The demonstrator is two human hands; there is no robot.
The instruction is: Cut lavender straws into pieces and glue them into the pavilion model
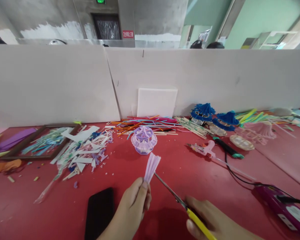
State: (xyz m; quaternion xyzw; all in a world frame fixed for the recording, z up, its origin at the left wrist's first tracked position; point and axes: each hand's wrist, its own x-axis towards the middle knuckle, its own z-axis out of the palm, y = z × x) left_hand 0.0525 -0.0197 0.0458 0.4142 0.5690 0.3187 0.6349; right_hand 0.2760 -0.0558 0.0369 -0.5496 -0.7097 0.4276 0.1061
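My left hand (pixel 137 196) is closed around a short bundle of lavender pipe cleaners (pixel 152 165), which fans out above the thumb. My right hand (pixel 207 213) grips yellow-handled scissors (pixel 176 195). Their blades look closed, with the tip beside the bundle's right edge; I cannot tell whether they touch. Just beyond the bundle stands a small lavender lantern-shaped piece (pixel 143 140) on the red table (pixel 125 170).
A black phone (pixel 100 213) lies left of my left hand. Paper and pipe cleaner scraps (pixel 87 150) lie beside a wooden frame (pixel 57 153). A pink glue gun (pixel 205 150), blue-roofed pieces (pixel 202 111) and a purple power strip (pixel 282 208) are right. White panels (pixel 202 73) stand behind.
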